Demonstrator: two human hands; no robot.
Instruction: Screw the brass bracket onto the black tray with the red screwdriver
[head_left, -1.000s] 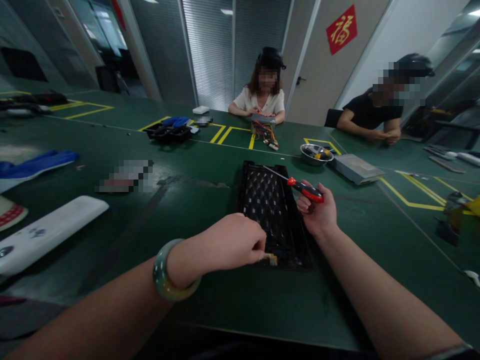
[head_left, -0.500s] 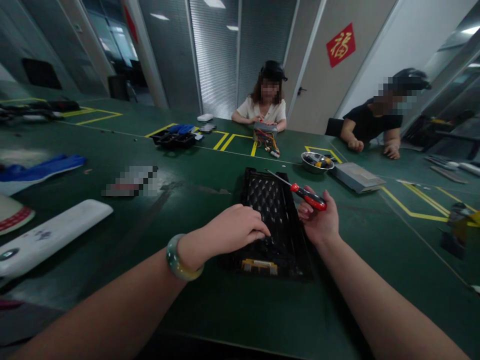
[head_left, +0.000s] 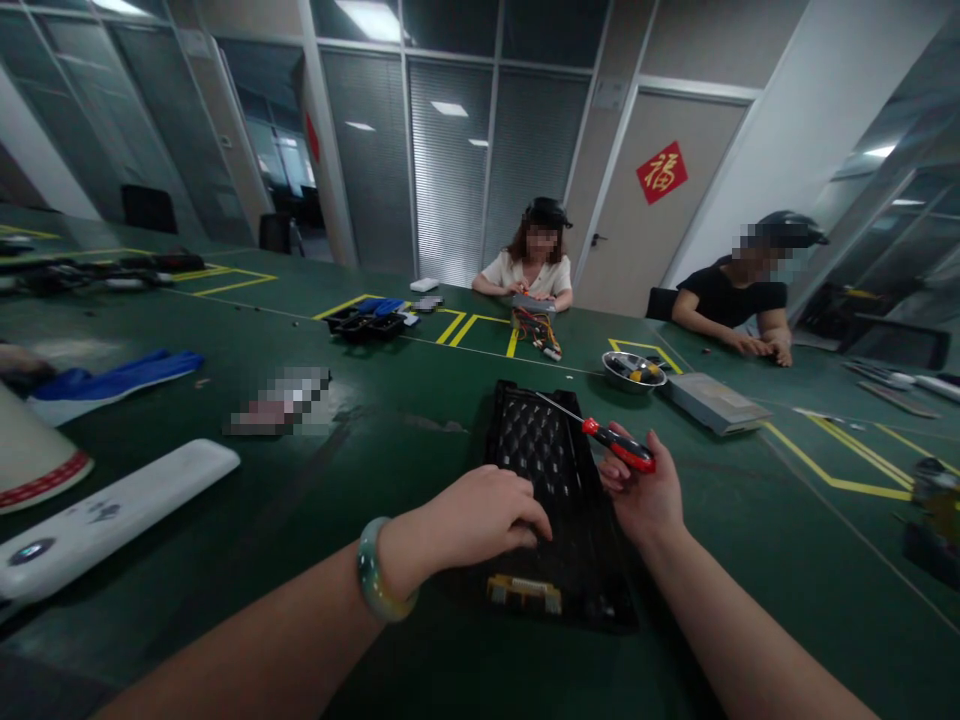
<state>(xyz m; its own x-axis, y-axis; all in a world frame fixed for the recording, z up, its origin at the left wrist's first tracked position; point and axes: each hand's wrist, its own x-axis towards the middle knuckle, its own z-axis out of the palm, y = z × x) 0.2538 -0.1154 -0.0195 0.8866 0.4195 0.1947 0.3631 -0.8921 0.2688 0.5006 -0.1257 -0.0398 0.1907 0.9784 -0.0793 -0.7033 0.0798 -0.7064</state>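
Head view looks down on the left hand (head_left: 480, 515), a jade bangle (head_left: 385, 570) on its wrist, lying half-curled on a black diamond-patterned panel (head_left: 536, 450); its fingertips touch the surface, and whether they grip cannot be told. Below those fingertips, a gold-coloured connector board (head_left: 523, 594) sits at the panel's near end. The right hand (head_left: 645, 497), just right of the panel, is closed around a red-and-black screwdriver (head_left: 626, 447), whose thin shaft reaches up-left over the panel's far end. Beyond the right hand are a steel bowl (head_left: 634, 372) of small parts and a grey metal box (head_left: 716, 403). Farther ahead, a bundle of coloured wires (head_left: 536, 333) lies before a seated co-worker (head_left: 529, 270). Left of the left hand lies a long white board (head_left: 112, 510) on the green counter (head_left: 420, 420).
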